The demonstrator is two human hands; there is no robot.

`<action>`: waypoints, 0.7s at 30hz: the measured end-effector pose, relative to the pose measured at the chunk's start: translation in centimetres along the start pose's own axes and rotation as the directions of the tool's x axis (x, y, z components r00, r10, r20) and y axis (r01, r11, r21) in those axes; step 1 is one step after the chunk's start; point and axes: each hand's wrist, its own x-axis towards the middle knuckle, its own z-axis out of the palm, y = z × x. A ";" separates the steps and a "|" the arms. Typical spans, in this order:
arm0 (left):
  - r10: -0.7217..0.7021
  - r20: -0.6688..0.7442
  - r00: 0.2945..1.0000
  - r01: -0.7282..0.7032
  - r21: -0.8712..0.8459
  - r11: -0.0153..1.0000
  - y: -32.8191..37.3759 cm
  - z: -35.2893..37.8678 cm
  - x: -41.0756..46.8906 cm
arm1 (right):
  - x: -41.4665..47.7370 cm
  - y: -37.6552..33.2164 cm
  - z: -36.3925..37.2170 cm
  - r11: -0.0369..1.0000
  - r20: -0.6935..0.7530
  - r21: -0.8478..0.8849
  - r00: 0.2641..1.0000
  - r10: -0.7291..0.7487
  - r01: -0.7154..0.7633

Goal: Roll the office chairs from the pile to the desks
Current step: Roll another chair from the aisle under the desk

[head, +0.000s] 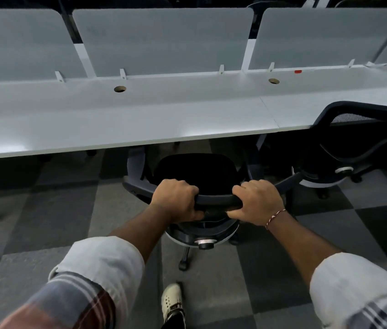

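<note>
While both hands, left hand (pixel 175 200) and right hand (pixel 257 203), curl tight around its top rail, the office chair (pixel 197 172) sits at frame centre, seat nosing under the white worktop (pixel 121 119). Docking looks nearly done; a short straight push should finish it.

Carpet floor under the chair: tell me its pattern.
The carpet floor shows a light and dark grey checkerboard; head view.

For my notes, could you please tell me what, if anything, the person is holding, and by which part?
The left hand and right hand both hold the office chair by the top rail of its backrest.
</note>
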 end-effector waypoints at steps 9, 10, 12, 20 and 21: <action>0.001 -0.017 1.000 -0.002 -0.042 0.999 -3.6 0.2 11.7 | 9.5 8.3 3.9 1.000 -0.001 -0.002 1.000 0.001 -0.001; -0.004 -0.013 1.000 0.003 -0.045 0.999 -4.0 0.2 12.8 | 10.4 9.1 4.2 1.000 0.003 0.012 1.000 -0.007 0.007; -0.024 -0.013 1.000 0.023 -0.046 0.999 -4.5 0.4 14.9 | 12.0 10.7 5.2 1.000 -0.001 0.013 1.000 -0.016 0.016; -0.129 -0.014 0.992 0.128 -0.051 0.991 -4.2 0.5 21.8 | 17.2 17.6 6.9 0.989 -0.006 0.057 0.991 -0.133 0.133; -0.133 -0.011 0.991 0.132 -0.051 0.990 -3.9 0.4 22.3 | 17.5 18.3 7.0 0.989 -0.009 0.064 0.991 -0.134 0.134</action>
